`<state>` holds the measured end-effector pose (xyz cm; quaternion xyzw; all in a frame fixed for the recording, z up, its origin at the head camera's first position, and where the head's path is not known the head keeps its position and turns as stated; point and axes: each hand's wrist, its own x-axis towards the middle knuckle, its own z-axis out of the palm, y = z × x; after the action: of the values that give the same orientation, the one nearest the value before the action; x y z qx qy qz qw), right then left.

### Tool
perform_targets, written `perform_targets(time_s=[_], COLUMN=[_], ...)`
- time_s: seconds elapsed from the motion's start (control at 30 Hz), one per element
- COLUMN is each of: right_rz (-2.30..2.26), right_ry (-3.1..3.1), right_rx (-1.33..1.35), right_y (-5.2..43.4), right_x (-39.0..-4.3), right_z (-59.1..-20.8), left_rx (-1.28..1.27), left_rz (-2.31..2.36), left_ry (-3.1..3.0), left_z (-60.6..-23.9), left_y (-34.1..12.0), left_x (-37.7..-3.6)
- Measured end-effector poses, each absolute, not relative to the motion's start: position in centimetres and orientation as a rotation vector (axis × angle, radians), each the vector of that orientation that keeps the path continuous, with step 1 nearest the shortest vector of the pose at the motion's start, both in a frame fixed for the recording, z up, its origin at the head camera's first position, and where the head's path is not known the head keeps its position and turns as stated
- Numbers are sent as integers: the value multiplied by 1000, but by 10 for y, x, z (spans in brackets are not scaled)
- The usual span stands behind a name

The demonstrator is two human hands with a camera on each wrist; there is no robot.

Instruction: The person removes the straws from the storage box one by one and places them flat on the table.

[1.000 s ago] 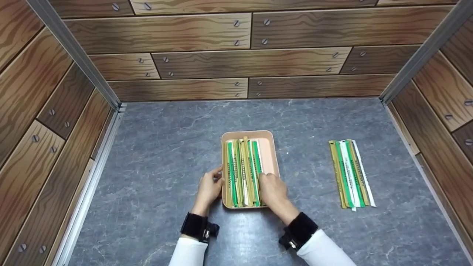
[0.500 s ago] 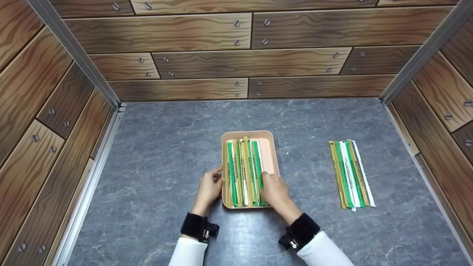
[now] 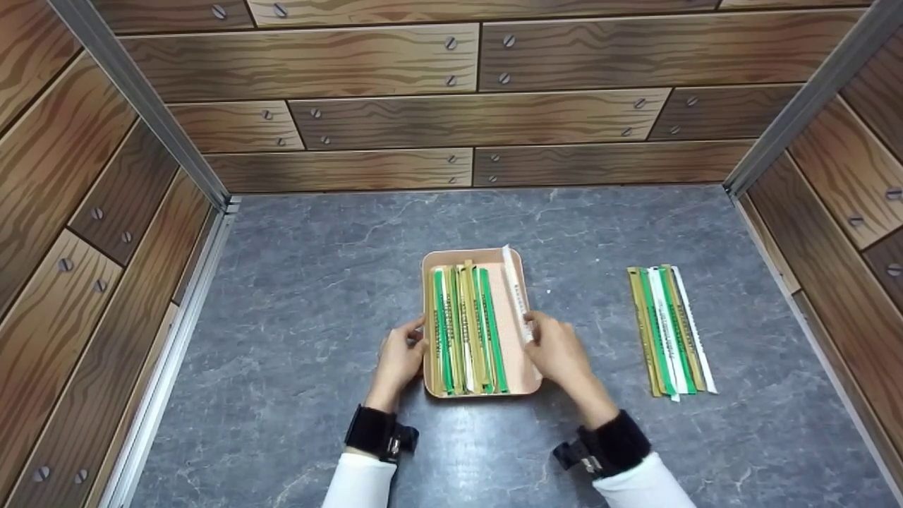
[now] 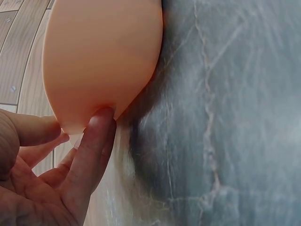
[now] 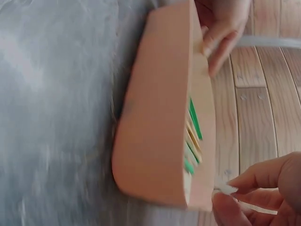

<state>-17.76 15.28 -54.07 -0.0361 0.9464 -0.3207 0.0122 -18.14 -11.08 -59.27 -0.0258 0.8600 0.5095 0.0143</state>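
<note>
A shallow peach tray [image 3: 509, 377] stands on the grey tabletop, bearing a side-by-side row of long thin printed packets [image 3: 467, 331] in green, gold and white. At the tray's left wall is my left hand [image 3: 402, 358]; in the left wrist view its thumb and fingers [image 4: 89, 141] pinch that wall. My right hand [image 3: 561, 349] holds a slim white packet [image 3: 513, 279] between thumb and fingers over the tray's right edge. The packet slants, its far end reaching past the tray's far rim. In the right wrist view a white end [image 5: 225, 188] shows at my fingertips.
Right of the tray, several more green, gold and white packets [image 3: 667, 331] lie together on the tabletop [image 3: 317, 282]. Wood-patterned walls [image 3: 338, 120] with metal edge rails close off the back and both sides.
My right hand has lifted the white packet from the right end of the row and moved it rightward to the tray's right edge. My left hand has kept its place at the tray.
</note>
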Motion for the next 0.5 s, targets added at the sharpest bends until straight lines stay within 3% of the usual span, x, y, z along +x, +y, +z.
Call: perform_targets(time_s=[0.5], right_rz=[-884], right_ry=[2941], right_rx=[140], right_y=[248], right_x=[-170], right_z=[-532], left_rx=[-84], left_rz=[1585], left_ry=[2666], left_z=[-592], left_y=[-111], left_x=[-180])
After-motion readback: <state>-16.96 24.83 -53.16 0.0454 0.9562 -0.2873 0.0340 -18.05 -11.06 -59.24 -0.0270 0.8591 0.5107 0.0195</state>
